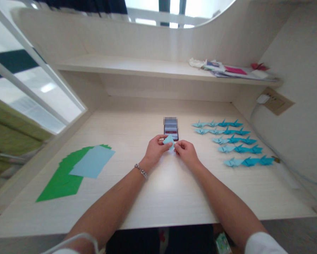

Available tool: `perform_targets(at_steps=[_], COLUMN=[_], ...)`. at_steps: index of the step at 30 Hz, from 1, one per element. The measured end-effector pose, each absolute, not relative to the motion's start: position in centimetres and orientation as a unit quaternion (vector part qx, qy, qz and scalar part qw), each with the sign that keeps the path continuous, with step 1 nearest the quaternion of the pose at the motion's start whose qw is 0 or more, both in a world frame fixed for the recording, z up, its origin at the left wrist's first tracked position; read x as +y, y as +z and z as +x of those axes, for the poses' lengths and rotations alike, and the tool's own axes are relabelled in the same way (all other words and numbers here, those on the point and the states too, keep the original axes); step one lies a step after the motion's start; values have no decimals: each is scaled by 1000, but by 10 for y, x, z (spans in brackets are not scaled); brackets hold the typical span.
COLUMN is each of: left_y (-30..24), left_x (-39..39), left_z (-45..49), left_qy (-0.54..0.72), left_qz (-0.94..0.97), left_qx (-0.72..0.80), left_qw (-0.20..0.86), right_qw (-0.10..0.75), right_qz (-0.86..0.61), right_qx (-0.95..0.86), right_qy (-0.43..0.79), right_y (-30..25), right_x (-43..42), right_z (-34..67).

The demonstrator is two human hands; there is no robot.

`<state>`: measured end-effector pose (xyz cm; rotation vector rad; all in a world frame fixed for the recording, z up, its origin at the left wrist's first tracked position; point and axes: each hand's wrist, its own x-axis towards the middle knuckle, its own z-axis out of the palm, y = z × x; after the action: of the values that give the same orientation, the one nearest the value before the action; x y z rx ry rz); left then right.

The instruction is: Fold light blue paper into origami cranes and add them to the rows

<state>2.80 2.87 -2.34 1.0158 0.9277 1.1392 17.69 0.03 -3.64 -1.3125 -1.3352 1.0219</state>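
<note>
Between my two hands is a small piece of folded light blue paper (169, 140), diamond-shaped at its top. My left hand (158, 147) grips its left side with thumb and fingers. The fingertips of my right hand (185, 149) pinch its lower right edge. Just behind the paper a phone (171, 127) lies on the desk with its screen lit, its near end partly covered by the paper and my fingers. To the right, rows of folded paper cranes (228, 140) in light and darker blue stand on the desk.
Green paper sheets (65, 173) lie fanned at the left, with a light blue sheet (93, 162) on top. A shelf (137, 68) spans the back, holding papers (235, 71). At the right wall, a white plug and cable (263, 99) sit in a socket panel (277, 102).
</note>
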Motion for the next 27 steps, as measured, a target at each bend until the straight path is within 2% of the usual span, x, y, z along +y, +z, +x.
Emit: perform_targets(at_steps=[5,12,19,27], left_y=[-24,-23,-26,-27], left_x=[24,18,9,7], left_z=[25,21,18,15], left_qy=[481,405,439,429], left_qz=[499,565,507,528], left_qx=[427,442,445,432], left_qw=[581,566,593,592], right_qw=[464,463,486,489], right_qz=[-507,-503,-492,-493], right_qx=[-541,-518,-468,-461], right_qy=[485,514,550,552], right_y=[-32,-28,-32,-30], right_x=[5,9,6,3], right_z=[182,190,179,177])
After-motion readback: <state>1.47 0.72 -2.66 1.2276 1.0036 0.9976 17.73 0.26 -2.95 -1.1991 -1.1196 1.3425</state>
